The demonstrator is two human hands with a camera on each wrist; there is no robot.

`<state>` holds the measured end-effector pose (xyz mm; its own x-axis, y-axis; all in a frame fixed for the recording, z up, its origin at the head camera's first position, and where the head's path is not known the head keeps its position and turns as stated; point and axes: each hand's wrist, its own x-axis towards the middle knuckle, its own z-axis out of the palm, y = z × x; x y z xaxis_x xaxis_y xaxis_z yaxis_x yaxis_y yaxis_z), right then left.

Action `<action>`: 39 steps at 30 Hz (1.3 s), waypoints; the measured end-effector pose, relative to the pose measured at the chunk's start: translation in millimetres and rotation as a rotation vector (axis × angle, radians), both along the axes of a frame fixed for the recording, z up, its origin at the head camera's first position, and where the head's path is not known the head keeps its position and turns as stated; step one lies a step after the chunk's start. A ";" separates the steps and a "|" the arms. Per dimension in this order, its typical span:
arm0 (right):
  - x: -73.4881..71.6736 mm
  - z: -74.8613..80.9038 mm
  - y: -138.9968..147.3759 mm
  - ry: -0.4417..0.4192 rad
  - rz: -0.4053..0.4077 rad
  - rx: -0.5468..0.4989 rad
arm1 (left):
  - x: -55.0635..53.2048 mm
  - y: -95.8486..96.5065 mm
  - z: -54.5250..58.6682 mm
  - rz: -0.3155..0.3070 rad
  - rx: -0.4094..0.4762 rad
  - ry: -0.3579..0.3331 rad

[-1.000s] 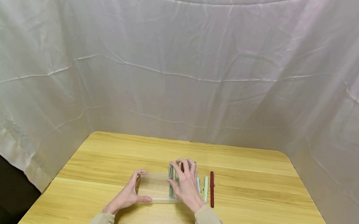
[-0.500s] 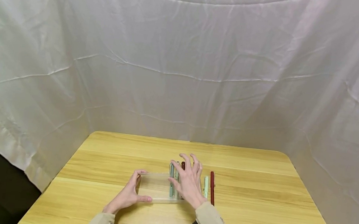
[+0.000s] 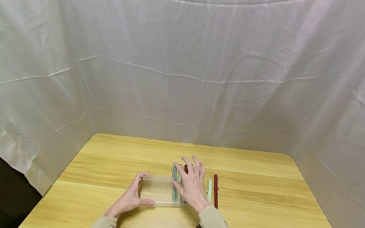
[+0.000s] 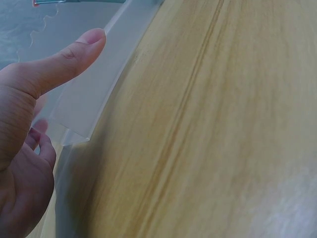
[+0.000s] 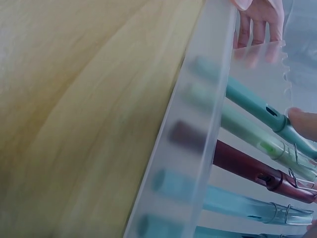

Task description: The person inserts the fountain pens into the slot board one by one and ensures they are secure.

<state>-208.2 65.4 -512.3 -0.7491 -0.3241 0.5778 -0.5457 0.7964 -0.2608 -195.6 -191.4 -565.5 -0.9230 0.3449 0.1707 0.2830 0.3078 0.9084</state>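
Observation:
A clear plastic tray point(image 3: 157, 189) with a notched edge stands on the table. My left hand point(image 3: 130, 196) grips its left end, thumb point(image 4: 74, 57) on the near wall and fingers at the far side. Several pens lie side by side in the tray: a teal pen point(image 5: 255, 103), a pale green one point(image 5: 245, 126), a dark red one point(image 5: 240, 159), a light blue one point(image 5: 235, 199) and a blue-teal one point(image 5: 213, 233). Over them my right hand point(image 3: 191, 189) spreads its fingers. Its thumb point(image 5: 302, 123) touches the teal pen; other fingertips are partly cut off at the frame's edge.
To the right of my right hand, a mint green pen point(image 3: 209, 189) and a dark red pen point(image 3: 216, 191) lie on the wooden table point(image 3: 259, 202). Pale curtains point(image 3: 197, 93) hang behind the table and along both sides.
My right hand's fingers have straightened and spread farther over the pens. The light blue pen seen beside that hand a second ago no longer shows there. My left hand and the tray stay put.

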 end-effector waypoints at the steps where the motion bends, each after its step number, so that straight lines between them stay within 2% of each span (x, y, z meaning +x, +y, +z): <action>1: 0.2 0.0 0.4 -0.006 0.000 0.000 | 0.0 0.1 -0.2 0.000 0.000 0.000; 13: 5.6 2.0 16.1 -0.002 0.074 -0.098 | -0.1 2.0 2.1 0.015 -0.007 -0.046; 20: 10.7 -0.7 38.9 -0.024 0.060 -0.172 | 0.5 1.9 3.8 0.014 -0.002 -0.066; 25: 12.4 -5.5 59.3 -0.056 0.023 -0.242 | 1.4 1.7 3.3 0.006 -0.004 -0.039; 28: 11.4 -8.0 69.5 -0.040 0.022 -0.288 | 2.1 1.3 3.5 0.000 -0.004 -0.022; 34: 6.1 -4.6 79.5 0.004 0.084 -0.349 | 2.1 1.0 3.2 0.005 -0.002 0.014; 39: 5.2 -7.9 91.8 -0.038 0.069 -0.371 | 1.4 2.4 3.3 0.005 -0.007 -0.018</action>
<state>-203.0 157.1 -520.2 -0.7561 -0.1489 0.6373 -0.5792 0.6056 -0.5456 -194.2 -189.0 -562.1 -0.9277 0.3411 0.1515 0.2648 0.3156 0.9112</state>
